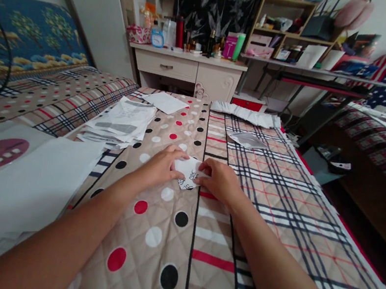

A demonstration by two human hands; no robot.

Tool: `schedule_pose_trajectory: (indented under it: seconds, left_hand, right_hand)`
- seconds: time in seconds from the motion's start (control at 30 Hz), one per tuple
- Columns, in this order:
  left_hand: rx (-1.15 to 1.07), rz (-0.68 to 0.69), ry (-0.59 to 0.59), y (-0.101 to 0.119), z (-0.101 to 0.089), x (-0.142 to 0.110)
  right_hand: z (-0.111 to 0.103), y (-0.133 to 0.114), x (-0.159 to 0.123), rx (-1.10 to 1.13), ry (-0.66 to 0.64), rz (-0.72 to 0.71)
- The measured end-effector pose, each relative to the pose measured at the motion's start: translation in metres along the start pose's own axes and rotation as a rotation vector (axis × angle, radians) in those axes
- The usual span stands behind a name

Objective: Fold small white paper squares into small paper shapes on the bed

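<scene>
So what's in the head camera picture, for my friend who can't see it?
Two bare hands, left and right, hold a small folded white paper with black writing over a dotted and checked bedspread. Stacks of paper lie to the left.

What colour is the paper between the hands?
The paper is white with black marks, head view.

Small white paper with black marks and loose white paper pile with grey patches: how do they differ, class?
The small white paper is held by the left hand and right hand; the loose white pile lies untouched.
The small white paper looks compact; the loose white pile is broader, with many layers.
Both are white, marked paper.
</scene>
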State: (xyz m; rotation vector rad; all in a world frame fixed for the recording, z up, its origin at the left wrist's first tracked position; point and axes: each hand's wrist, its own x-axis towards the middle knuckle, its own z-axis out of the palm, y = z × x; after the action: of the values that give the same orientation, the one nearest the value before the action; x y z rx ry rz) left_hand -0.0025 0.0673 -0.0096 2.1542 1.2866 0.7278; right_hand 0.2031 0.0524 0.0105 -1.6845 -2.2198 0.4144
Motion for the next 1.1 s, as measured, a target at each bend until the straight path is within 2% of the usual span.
schedule_pose_trajectory:
  seconds: [0.13, 0.23, 0.4, 0.53, 0.67, 0.87, 1.1]
  left_hand:
    - [-0.090, 0.015, -0.052, -0.003, -0.007, 0.001]
    - [-0.143, -0.032, -0.077, -0.005, -0.010, 0.003]
    - [-0.209, -0.063, -0.128, -0.009, -0.012, 0.006]
    - [-0.342, -0.084, -0.192, -0.008, -0.011, 0.004]
    - [-0.368, -0.034, -0.214, -0.004, -0.013, 0.004]
    - [-0.281, 0.110, -0.234, -0.002, -0.016, 0.006]
    - [-0.298, 0.076, -0.231, -0.003, -0.013, 0.006]
  right_hand:
    - [0.003, 0.006, 0.002, 0.121, 0.021, -0.093]
    - [0.003, 0.006, 0.002, 0.213, -0.037, -0.136]
    - [0.005, 0.004, 0.001, 0.346, -0.147, -0.128]
    - [0.008, 0.008, 0.003, 0.431, -0.172, -0.129]
    - [0.008, 0.008, 0.003, 0.399, -0.174, -0.124]
    - [0.007, 0.002, 0.003, 0.267, -0.140, -0.115]
    - [0.009, -0.002, 0.004, 0.162, -0.123, -0.083]
